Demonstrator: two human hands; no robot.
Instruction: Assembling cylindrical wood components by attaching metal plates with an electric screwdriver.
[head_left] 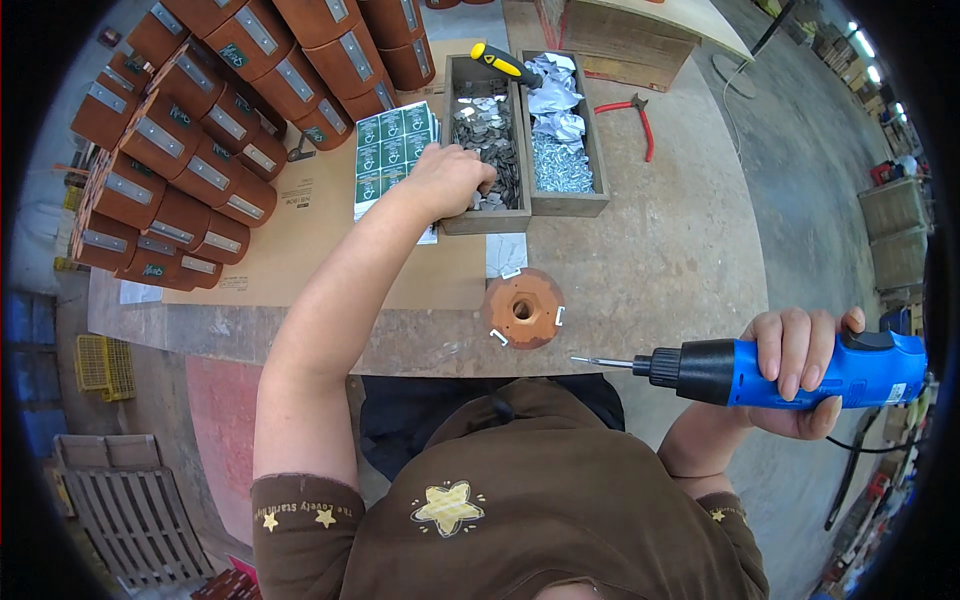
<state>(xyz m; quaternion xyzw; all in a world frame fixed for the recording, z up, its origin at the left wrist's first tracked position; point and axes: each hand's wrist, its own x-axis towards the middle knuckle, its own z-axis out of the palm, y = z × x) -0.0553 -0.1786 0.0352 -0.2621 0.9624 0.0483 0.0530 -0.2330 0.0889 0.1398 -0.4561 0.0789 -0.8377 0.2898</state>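
Note:
My right hand (pixel 800 365) grips a blue corded electric screwdriver (pixel 740 375), held level with its long thin bit pointing left. The bit's tip is near the table's front edge. Over the left wooden bin my left hand (pixel 455 180) is bent down, fingers curled among small flat grey metal pieces (pixel 483 130). Its fingertips are hidden, so what they pinch does not show. In front of me a round terracotta-coloured piece (pixel 505 305) lies on the table, with a hole at its centre. Several pale metal clips (pixel 560 316) sit around its rim.
Stacked terracotta cylinders with metal strips (pixel 285 75) fill the back left. Green-and-white label sheets (pixel 385 145) lie beside the left bin. A right-hand bin (pixel 597 190) holds screws and crumpled paper, with a yellow-black screwdriver (pixel 505 63) across the bins' far end. Red-handled pliers (pixel 646 130) lie farther right.

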